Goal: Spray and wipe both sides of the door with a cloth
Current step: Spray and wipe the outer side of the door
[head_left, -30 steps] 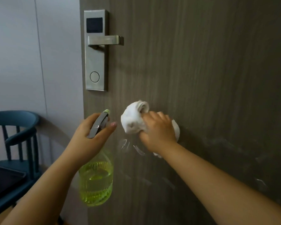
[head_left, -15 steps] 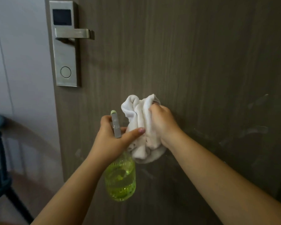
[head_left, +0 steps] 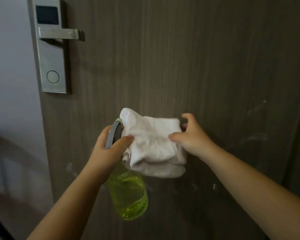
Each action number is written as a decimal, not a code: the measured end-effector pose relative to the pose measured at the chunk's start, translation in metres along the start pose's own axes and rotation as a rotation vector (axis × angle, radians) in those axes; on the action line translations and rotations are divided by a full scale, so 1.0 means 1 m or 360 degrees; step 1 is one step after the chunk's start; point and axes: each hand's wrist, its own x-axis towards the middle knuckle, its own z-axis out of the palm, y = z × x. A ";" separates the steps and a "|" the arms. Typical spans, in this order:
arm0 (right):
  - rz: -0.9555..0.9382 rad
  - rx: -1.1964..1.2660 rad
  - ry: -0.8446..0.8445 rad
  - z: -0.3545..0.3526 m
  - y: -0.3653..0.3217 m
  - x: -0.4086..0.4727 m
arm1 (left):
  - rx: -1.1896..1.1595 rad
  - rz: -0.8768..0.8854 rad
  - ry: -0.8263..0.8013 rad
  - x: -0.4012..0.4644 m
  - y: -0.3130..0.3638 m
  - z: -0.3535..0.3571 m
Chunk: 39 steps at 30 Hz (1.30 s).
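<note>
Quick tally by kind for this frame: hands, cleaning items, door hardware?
Hands: 2, left hand and right hand
Cleaning items: 2, spray bottle and white cloth
Door hardware: 2, lever handle and lock plate
Total: 6

White cloth, yellow-green bottle, grey-brown wood-grain door, silver lock plate.
</note>
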 end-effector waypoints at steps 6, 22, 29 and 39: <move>-0.0673 -0.0317 -0.0459 0.018 -0.020 -0.057 | 0.0033 0.0043 0.0008 0.007 0.011 0.009; 0.0021 0.0853 -0.0377 -0.007 -0.029 -0.004 | 0.0126 0.0096 -0.0283 0.014 0.008 -0.020; -0.0040 0.0786 -0.0883 0.015 -0.044 -0.024 | 0.0179 0.0123 -0.0184 0.010 0.017 -0.006; 0.0236 0.0910 -0.0107 -0.038 -0.062 0.005 | 0.0393 0.0029 -0.0066 0.008 -0.006 -0.043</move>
